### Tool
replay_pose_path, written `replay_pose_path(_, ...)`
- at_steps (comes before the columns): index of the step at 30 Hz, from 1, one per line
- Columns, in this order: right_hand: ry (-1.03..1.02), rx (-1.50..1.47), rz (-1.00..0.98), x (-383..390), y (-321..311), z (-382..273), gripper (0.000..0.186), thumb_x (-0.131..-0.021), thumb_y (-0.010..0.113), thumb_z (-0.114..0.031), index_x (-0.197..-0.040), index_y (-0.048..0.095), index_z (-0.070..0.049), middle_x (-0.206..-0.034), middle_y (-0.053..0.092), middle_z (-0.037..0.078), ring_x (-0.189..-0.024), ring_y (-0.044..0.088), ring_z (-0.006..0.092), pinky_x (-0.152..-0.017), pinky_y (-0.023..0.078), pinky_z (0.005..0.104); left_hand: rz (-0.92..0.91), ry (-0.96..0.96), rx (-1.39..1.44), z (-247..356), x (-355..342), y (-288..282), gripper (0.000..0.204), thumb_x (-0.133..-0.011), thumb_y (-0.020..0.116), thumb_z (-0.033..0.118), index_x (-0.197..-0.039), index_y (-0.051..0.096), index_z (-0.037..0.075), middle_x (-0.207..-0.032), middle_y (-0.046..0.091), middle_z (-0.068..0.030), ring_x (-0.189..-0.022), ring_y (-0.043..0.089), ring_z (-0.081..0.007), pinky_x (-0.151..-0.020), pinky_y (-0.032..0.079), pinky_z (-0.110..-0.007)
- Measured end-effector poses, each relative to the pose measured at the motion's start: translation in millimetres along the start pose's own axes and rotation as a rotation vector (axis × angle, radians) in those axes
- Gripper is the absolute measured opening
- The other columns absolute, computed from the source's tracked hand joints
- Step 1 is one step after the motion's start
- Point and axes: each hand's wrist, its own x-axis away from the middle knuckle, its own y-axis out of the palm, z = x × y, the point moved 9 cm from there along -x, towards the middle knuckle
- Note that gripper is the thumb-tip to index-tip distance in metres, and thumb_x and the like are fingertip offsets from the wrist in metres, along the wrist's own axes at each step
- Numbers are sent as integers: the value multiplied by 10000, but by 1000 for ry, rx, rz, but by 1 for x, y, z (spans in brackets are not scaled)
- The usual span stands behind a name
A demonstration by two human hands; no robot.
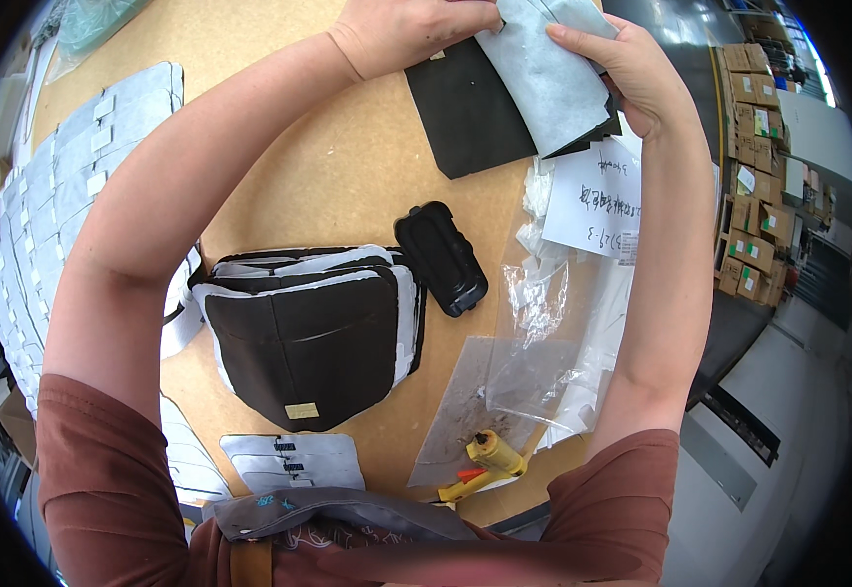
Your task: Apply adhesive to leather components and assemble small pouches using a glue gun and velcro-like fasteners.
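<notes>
A brown wooden table (pixel 348 176) fills most of the view, its right edge curving down past a grey floor (pixel 798 411). At the far side both hands work on one black panel (pixel 470 108) with a pale grey lining (pixel 548 78) laid over it: the left hand (pixel 411 29) pinches the panel's far left corner, and the right hand (pixel 631 73) is closed on the lining's right edge, thumb on top. In the middle of the table lies a stack of black panels (pixel 304 333) edged in white, with a black oblong case (pixel 441 256) just right of it. Rows of grey cut pieces (pixel 44 215) run along the left side, and more grey pieces (pixel 294 460) lie near the person. To the right sit a paper sheet (pixel 592 201), clear plastic bags (pixel 534 333) and, nearer, a yellow glue gun (pixel 485 460) on a stained grey sheet (pixel 455 411). Stacked cardboard boxes (pixel 754 196) stand far right, beyond the table.
</notes>
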Motion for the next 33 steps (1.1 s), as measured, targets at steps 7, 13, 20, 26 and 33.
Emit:
replay_pose_path(7, -49, 199, -18, -25, -27, 26, 654, -777, 854, -383, -1243, 635, 21, -1109, 695, 140, -1012, 667, 227, -899, 516, 333, 6, -56, 44, -4, 0, 5, 195, -791, 658, 148, -983, 673, 178, -902, 609, -8, -718, 655, -206, -586, 522, -318)
replay_pose_path(13, -17, 119, -44, -22, -19, 28, 664, -774, 858, -385, -1249, 630, 20, -1146, 683, 141, -1087, 635, 221, -961, 483, 342, -59, -1, -4, -7, 0, 11, 200, -811, 649, 164, -1006, 683, 194, -900, 620, -1, -721, 665, -200, -590, 531, -311)
replay_pose_path(20, 3, 143, 8, -39, -47, 45, 689, -766, 861, -404, -1261, 626, 16, -1162, 678, 142, -1099, 626, 225, -970, 474, 339, -19, 16, -14, -5, -5, 18, 190, -842, 660, 211, -1030, 684, 200, -938, 639, 12, -743, 675, -191, -607, 538, -307)
replay_pose_path(26, 38, -198, -57, -12, -6, 20, 335, -853, 767, -80, -1150, 676, 46, -1044, 732, 116, -887, 706, 194, -792, 559, 311, 8, -188, 31, -22, -5, 11, 285, -908, 685, 295, -1182, 686, 217, -1025, 635, -11, -766, 671, -212, -657, 554, -320)
replay_pose_path(33, 56, -223, -68, -9, -6, 21, 345, -859, 769, -115, -1153, 671, 37, -1050, 730, 123, -893, 708, 201, -788, 569, 331, -185, -192, 132, -28, -4, 22, 422, -903, 693, 277, -1314, 621, 218, -1159, 600, -42, -878, 676, -225, -732, 558, -343)
